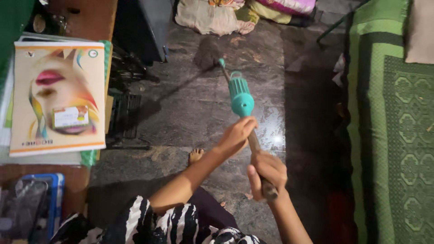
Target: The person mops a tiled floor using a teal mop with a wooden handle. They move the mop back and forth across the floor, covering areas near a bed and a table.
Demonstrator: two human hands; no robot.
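I hold a long mop-like tool by its brown stick (254, 142). A teal plastic sleeve (240, 96) sits on the stick just above my hands, and the dark head (207, 53) rests on the dark stone floor far ahead. My left hand (236, 135) grips the stick right under the teal sleeve. Lower down, my right hand (267, 174) is wrapped around the stick's near end. My bare foot (195, 156) shows on the floor beneath my left forearm.
A table at left carries a large printed book (56, 97) with a small box on it, and a blue tray (31, 203). A green patterned bedspread (391, 131) fills the right side. Bundled cloth (212, 16) lies at the far wall beside a dark cabinet (140, 27).
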